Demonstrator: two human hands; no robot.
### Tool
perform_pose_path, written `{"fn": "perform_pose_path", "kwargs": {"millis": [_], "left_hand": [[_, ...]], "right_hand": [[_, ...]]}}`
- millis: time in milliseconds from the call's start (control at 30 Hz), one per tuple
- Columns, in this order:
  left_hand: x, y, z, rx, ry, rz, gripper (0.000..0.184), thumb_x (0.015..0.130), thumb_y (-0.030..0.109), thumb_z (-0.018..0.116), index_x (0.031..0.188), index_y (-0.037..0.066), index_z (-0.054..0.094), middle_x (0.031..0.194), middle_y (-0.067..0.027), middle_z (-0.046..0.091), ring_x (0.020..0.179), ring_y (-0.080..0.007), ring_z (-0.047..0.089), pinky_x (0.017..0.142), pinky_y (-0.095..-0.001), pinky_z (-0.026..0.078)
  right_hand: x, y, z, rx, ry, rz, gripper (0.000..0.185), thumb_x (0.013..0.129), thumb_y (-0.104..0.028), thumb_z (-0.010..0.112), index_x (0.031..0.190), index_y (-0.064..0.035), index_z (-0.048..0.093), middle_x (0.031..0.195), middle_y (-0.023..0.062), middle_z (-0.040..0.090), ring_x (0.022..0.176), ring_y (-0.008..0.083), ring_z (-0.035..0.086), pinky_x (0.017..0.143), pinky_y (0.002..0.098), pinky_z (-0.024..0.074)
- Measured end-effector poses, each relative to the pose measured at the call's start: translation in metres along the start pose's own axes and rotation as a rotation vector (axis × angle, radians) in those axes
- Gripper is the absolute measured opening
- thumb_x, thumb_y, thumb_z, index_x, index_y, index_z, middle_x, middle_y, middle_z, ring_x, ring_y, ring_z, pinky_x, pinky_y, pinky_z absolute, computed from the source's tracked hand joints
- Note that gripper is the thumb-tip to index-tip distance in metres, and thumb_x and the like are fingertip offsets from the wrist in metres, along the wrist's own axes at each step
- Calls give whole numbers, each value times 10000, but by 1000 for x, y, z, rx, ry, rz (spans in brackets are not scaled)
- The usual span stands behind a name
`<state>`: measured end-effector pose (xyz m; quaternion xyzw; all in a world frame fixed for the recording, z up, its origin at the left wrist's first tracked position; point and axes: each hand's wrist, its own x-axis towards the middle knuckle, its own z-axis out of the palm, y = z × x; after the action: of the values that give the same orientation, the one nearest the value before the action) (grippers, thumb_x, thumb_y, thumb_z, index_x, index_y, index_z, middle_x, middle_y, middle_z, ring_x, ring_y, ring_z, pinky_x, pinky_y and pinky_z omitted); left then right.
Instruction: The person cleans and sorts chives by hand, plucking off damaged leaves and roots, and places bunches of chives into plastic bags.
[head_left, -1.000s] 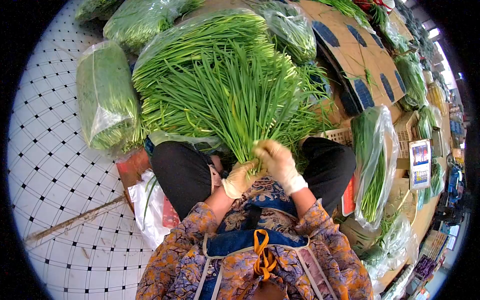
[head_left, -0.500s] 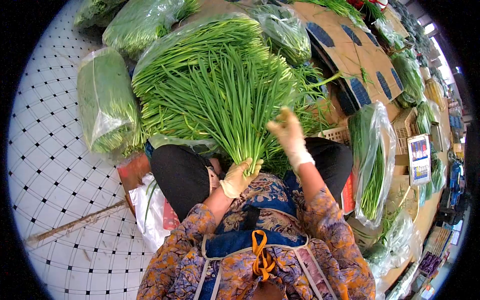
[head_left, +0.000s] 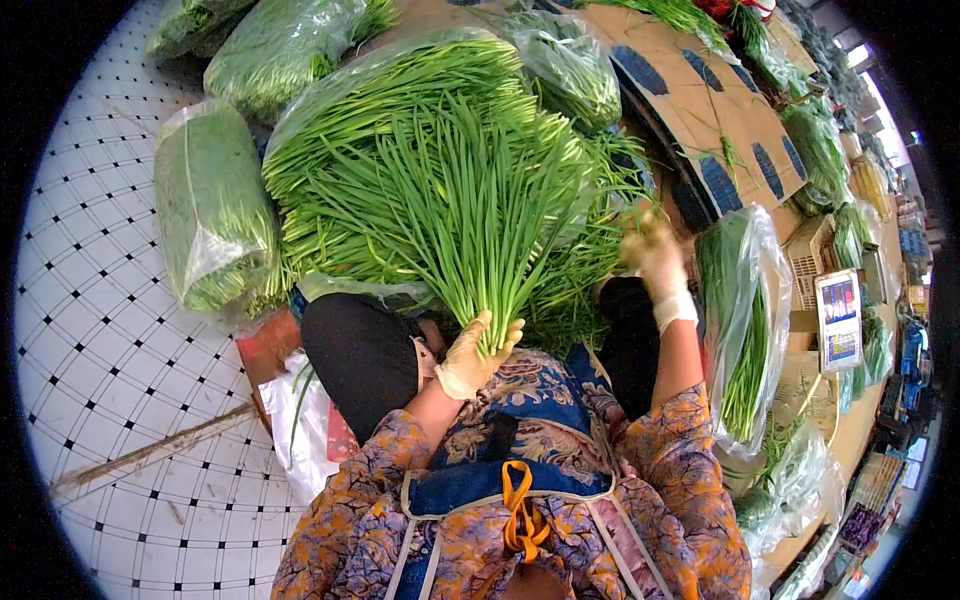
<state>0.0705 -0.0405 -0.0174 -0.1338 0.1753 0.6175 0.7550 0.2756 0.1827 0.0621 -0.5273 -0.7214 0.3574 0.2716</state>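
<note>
My left hand, in a pale glove, is wrapped round the stem ends of a bunch of garlic chives. The leaves fan out away from me over a large heap of chives in an opened clear plastic bag. My right hand, gloved too, is off to the right above my knee, beside loose chive scraps. Motion smears its fingers, so I cannot make out whether they hold anything.
A plastic-wrapped bundle of greens lies on the tiled floor at left. To the right are a cardboard sheet, another bagged bunch and a scale display. A white plastic bag lies by my left knee.
My right hand has swung right, from beside the bunch to over the right knee. My left hand keeps its grip on the chives, almost unmoved.
</note>
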Motion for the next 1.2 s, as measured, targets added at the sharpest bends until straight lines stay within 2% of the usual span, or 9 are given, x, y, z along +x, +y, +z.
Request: {"fn": "perform_pose_path", "kwargs": {"millis": [33,100,300,400,433,533,733,967,1200], "left_hand": [[0,0,2,2,-3,1,351,919,276,396,1182,47,436,1109,-201,540,851,-251,600,711,-304,522],[1,-2,12,123,-53,48,363,926,288,375,1167,27,449,1100,-216,542,915,-286,588,722,-339,528],[-8,-1,32,270,-23,-63,553,862,500,410,1130,20,469,948,-198,604,840,-323,615,724,-357,523],[-28,17,51,976,350,-267,882,622,721,542,1029,-59,479,863,-259,595,683,-294,639,623,-322,549],[-33,28,49,1015,391,-235,720,719,562,600,1060,-52,440,908,-236,587,675,-245,636,601,-307,545],[-27,25,43,852,419,453,622,794,167,636,1253,-14,257,1038,-122,544,841,-174,576,692,-282,503],[-11,-13,112,910,-92,538,1005,688,193,732,1372,95,2,1292,-74,306,1161,-190,342,970,-313,296],[-2,-16,152,364,-207,236,598,817,406,569,1247,32,389,1224,-86,461,1119,-201,433,978,-322,327],[8,-7,25,90,134,294,323,880,271,491,1142,82,497,1109,-69,541,1048,-209,483,878,-374,414]], "right_hand": [[-14,16,4,-461,-78,-60,523,791,-362,613,1130,19,493,873,124,623,714,153,584,677,260,469],[-47,-18,27,55,-667,435,672,784,-426,601,1209,62,418,1032,174,591,862,187,592,792,276,457],[-99,-3,149,1414,-749,946,448,776,-397,623,1036,-42,543,928,85,611,775,208,585,722,316,482],[-96,-5,159,1438,-736,744,328,812,-293,589,1012,-37,543,901,80,603,777,202,583,710,355,496],[-95,-28,148,1431,-739,723,292,823,-253,578,1009,-31,542,892,79,602,783,202,583,713,358,496],[-93,-46,144,1131,-605,603,288,824,-146,549,1067,4,510,940,93,600,850,207,580,744,322,462],[-110,-86,102,122,-121,-315,571,760,-106,569,1260,20,323,1090,221,516,988,354,512,824,359,431],[-101,-147,52,-579,210,-612,545,760,-68,494,1241,105,306,1170,269,438,992,378,498,830,374,431],[-123,-69,115,-367,-490,-367,747,689,-210,622,1268,105,269,1275,288,338,1188,381,358,994,379,297]]}}
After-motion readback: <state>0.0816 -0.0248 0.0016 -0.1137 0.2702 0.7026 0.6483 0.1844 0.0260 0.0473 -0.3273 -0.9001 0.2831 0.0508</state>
